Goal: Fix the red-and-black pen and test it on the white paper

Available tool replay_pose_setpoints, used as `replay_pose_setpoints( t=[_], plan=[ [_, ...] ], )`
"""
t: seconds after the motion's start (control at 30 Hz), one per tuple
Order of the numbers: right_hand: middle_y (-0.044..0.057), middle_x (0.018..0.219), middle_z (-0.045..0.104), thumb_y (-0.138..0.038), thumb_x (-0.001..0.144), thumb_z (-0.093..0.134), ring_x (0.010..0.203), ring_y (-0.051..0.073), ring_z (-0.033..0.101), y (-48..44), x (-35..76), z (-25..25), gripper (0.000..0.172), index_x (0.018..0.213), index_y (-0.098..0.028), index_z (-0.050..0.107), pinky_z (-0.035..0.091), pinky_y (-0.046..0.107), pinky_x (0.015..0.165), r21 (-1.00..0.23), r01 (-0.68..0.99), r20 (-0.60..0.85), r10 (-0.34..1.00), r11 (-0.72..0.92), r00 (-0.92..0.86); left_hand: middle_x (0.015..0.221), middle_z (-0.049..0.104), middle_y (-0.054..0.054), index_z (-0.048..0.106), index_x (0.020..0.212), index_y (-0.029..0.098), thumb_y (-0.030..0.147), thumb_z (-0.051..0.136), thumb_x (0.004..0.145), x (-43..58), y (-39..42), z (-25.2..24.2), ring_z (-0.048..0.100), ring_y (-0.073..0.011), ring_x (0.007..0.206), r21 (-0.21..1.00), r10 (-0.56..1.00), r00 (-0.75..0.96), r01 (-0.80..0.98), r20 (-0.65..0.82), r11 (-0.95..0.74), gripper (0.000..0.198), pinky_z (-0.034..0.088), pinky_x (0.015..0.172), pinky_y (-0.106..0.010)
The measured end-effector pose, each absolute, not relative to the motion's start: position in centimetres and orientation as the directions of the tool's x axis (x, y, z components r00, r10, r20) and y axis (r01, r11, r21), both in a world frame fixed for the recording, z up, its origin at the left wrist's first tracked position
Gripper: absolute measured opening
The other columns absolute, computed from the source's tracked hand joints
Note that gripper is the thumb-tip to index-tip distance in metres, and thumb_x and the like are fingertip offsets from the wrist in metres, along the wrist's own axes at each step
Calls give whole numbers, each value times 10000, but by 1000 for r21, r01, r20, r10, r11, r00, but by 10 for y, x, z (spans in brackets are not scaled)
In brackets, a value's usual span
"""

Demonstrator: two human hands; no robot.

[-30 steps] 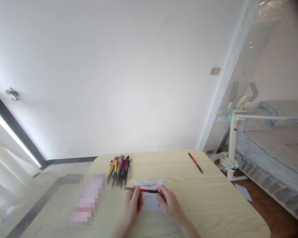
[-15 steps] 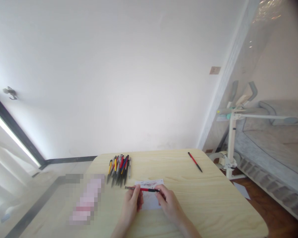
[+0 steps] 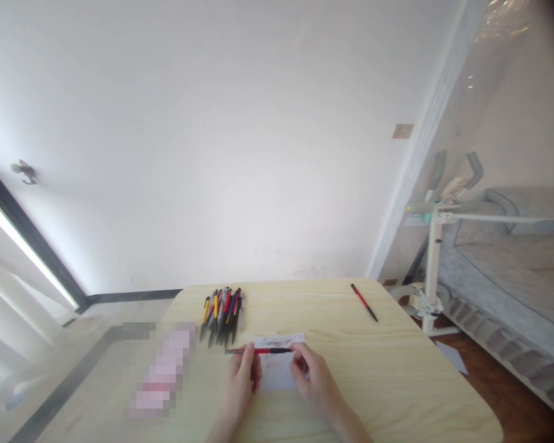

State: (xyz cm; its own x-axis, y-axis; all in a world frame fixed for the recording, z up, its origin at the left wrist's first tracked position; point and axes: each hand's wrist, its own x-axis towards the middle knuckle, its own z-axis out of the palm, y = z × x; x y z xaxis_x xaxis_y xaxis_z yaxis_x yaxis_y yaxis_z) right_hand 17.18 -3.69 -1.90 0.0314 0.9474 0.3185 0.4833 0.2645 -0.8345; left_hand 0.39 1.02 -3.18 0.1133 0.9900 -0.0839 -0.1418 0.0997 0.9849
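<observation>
A red and black pen [image 3: 263, 351] lies nearly level in front of me, its dark end to the left and its black grip and tip to the right. My left hand [image 3: 244, 372] is closed on its left part, thumb on top. At the pen's tip, my right hand [image 3: 311, 372] has thumb and forefinger pinched together; anything between them is too small or hidden to make out. Beneath the pen and between both hands, a white sheet of paper [image 3: 279, 375] with reddish marks rests on the table.
On the wooden table [image 3: 397, 381], a pile of several pens [image 3: 222, 314] lies at the back left. One red and black pen [image 3: 364, 302] lies alone at the back right. A blurred pink thing [image 3: 164, 372] is on the left. Exercise equipment [image 3: 434, 271] stands beyond the right edge.
The held pen has shifted slightly left with my left hand, and its tip now shows beside my right fingertips. My right fingers have curled in. The view has turned slightly.
</observation>
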Motion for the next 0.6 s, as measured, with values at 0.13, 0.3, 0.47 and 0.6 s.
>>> replay_pose_setpoints(
  t=[0.13,0.3,0.47,0.6],
  plan=[
    [10,675,571,-212,794,457,595,144,536,-35,172,-23,191,955,-184,556,421,236,572,-819,517,329,942,248,69,362,399,37,440,468,163,502,402,818,1,9,-32,347,-63,325,993,997,59,-99,-52,58,488,237,336,-180],
    [11,685,568,-190,781,461,614,149,540,-35,173,-25,188,942,-186,558,428,240,582,-822,506,357,929,263,98,359,395,39,432,465,165,509,392,819,2,8,-26,349,-67,324,994,999,20,-99,-42,44,495,233,336,-183],
    [4,688,560,-184,773,476,624,146,534,-36,174,-22,191,949,-188,550,425,240,596,-819,501,373,924,281,91,348,402,33,436,449,163,507,393,819,2,6,-23,355,-68,315,990,998,55,-136,-36,43,508,229,335,-187],
    [-4,664,557,-203,753,516,607,139,523,-37,173,-18,122,869,-181,548,412,232,580,-816,497,366,929,295,48,356,424,27,468,464,153,495,430,807,4,4,-29,369,-69,315,988,987,151,-137,-51,72,486,230,332,-183]
  ],
)
